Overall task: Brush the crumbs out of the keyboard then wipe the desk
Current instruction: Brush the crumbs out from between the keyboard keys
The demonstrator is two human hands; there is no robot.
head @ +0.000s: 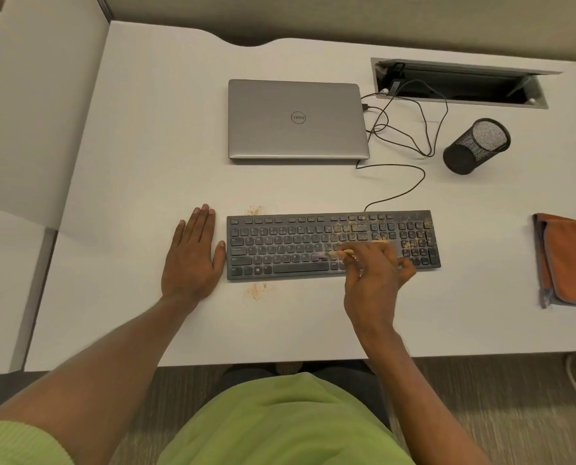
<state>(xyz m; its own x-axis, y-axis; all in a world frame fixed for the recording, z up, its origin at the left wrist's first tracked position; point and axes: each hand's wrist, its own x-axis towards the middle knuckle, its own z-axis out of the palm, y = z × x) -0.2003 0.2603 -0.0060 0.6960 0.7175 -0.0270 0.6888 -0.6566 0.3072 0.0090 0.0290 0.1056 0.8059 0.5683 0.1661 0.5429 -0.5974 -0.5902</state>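
The white desk (129, 162) holds a black keyboard (279, 246) with crumbs (414, 243) on its right keys. The left hand (192, 260) lies flat beside it, and the right hand (373, 280) pinches a small brush (333, 254) over the keys.

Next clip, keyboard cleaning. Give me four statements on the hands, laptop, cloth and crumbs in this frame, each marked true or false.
1. The laptop is open. False: its lid is closed.
2. The left hand lies flat on the desk beside the keyboard's left end. True.
3. The right hand holds the orange cloth. False: it holds a small brush over the keyboard; the cloth lies on the desk, far right.
4. There are crumbs on the keyboard's right part. True.
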